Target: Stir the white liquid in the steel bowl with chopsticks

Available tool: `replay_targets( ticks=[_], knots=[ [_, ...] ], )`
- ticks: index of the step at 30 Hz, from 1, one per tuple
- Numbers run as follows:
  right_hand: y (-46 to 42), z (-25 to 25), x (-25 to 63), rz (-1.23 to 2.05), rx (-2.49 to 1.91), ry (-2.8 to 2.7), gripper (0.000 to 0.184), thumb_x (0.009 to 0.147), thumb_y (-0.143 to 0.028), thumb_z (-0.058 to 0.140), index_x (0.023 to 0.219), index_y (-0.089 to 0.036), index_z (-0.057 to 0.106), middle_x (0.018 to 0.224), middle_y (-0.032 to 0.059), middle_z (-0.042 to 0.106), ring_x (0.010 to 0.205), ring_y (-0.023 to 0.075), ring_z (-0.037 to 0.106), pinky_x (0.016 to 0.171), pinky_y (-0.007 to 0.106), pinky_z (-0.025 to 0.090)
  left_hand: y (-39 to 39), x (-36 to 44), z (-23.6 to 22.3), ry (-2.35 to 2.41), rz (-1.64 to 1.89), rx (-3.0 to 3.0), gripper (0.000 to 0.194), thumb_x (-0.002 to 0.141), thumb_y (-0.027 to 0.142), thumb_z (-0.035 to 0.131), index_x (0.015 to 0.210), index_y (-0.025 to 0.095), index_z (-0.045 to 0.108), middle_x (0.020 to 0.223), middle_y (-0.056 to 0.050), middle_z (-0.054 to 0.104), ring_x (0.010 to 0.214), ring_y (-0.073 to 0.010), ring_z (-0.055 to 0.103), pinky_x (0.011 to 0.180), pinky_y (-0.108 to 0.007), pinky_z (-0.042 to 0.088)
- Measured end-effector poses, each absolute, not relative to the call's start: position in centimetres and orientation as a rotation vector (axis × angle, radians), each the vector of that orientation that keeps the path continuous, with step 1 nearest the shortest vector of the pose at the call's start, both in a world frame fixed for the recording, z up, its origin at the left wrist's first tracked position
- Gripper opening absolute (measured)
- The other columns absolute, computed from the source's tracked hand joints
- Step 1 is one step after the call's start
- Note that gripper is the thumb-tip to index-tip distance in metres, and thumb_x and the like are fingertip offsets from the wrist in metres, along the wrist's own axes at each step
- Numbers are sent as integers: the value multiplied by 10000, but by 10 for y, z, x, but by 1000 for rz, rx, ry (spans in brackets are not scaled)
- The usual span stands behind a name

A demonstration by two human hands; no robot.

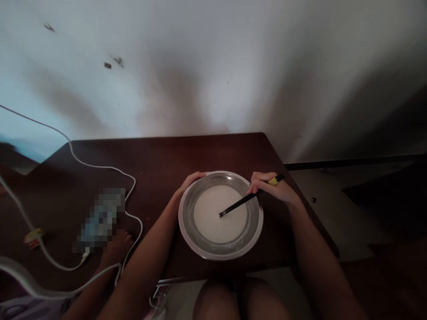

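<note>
A round metal bowl (188, 231) with a pale rim stands on the dark table in front of me. White, milky liquid (213, 226) covers its bottom. My left hand (193, 178) grips the bowl's far left rim, its fingers partly hidden behind the edge. At the bowl's right side, my right hand (267, 186) is closed around black chopsticks (238, 203) with yellow marks near the top. They slant down to the left, and their tips reach into the liquid near the middle.
The brown table (160, 153) meets a stained wall (227, 80). To the left, another person's hand (116, 244) is beside a blurred-out device (103, 218). White cables (100, 166) wind across the table's left side. A small colourful item (34, 238) lies farther left.
</note>
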State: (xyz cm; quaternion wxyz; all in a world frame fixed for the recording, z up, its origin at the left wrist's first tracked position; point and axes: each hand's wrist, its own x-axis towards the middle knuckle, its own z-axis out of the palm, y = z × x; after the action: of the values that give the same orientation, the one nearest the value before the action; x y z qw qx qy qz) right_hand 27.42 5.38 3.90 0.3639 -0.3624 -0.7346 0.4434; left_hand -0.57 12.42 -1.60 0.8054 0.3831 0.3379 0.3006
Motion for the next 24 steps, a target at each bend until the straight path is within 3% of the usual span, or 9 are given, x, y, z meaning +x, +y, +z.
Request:
replay_targets(
  ticks=[3, 6, 10, 14, 20, 24],
  knots=[
    [56, 36, 271, 1039, -946, -1984, 226, 851, -275, 514, 694, -187, 650, 809, 42, 677, 800, 160, 582, 743, 307, 438, 124, -6, -17, 691, 642, 806, 353, 698, 259, 532, 994, 121, 665, 721, -42, 690, 601, -164, 600, 649, -265, 442],
    [56, 35, 274, 958, -1033, -1871, 242, 854, -283, 509, 673, -191, 641, 749, 30, 644, 754, 153, 585, 727, 304, 437, 125, -7, -19, 677, 640, 809, 346, 697, 266, 540, 984, 120, 666, 741, -52, 691, 642, -172, 611, 669, -270, 440],
    [54, 36, 276, 1088, -992, -1844, 293, 865, -303, 489, 632, -183, 618, 714, 29, 628, 724, 146, 596, 705, 296, 446, 126, -7, -20, 673, 639, 815, 368, 685, 254, 547, 1007, 115, 656, 777, -55, 692, 741, -189, 620, 701, -267, 436],
    [56, 37, 274, 1030, -978, -1968, 228, 846, -288, 523, 691, -187, 657, 793, 42, 667, 795, 161, 583, 745, 311, 434, 126, -5, -19, 670, 646, 805, 365, 697, 250, 523, 1009, 112, 653, 793, -58, 691, 759, -197, 622, 697, -272, 439],
    [54, 39, 278, 1077, -991, -1804, 303, 865, -281, 488, 605, -184, 609, 680, 14, 613, 688, 143, 590, 684, 296, 430, 125, -5, -17, 684, 638, 819, 332, 699, 239, 497, 970, 149, 666, 752, -46, 686, 783, -213, 616, 701, -275, 439],
    [55, 38, 273, 1082, -948, -1962, 247, 854, -287, 506, 674, -188, 642, 784, 40, 669, 784, 162, 585, 739, 316, 439, 126, -5, -18, 691, 629, 811, 335, 702, 259, 505, 976, 146, 661, 756, -55, 682, 771, -219, 613, 700, -279, 438]
  ],
)
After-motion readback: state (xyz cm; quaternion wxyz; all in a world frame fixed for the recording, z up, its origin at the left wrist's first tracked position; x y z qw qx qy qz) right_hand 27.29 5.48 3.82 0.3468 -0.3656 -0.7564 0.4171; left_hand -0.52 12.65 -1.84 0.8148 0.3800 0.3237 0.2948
